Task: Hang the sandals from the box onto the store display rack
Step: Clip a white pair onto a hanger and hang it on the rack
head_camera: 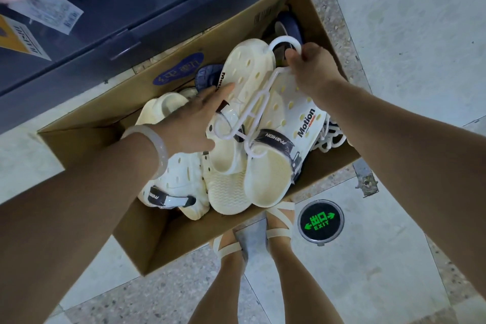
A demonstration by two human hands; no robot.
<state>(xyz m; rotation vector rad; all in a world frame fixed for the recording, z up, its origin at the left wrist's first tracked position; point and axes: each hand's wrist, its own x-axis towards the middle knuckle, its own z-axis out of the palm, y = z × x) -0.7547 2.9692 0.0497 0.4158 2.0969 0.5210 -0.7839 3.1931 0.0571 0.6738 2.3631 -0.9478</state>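
Both hands reach into the cardboard box (168, 231) on the floor, taking hold of a cream pair of sandals (263, 123) clipped on a white plastic hanger (252, 110).

The right hand (313, 68) has its fingers curled tight around the hanger just below its hook, at the far end of the box, while the left hand (194, 121) lies with fingers straight and slightly apart against the side of the left-hand sandal of the pair. The pair sits on top of the heap inside the box, soles toward the near wall; more cream sandals (178, 184) lie under the left wrist, and dark blue ones (207, 77) lie along the far wall. Just outside the near wall a round green exit marker (320, 221) is set into the floor beside the person's feet.
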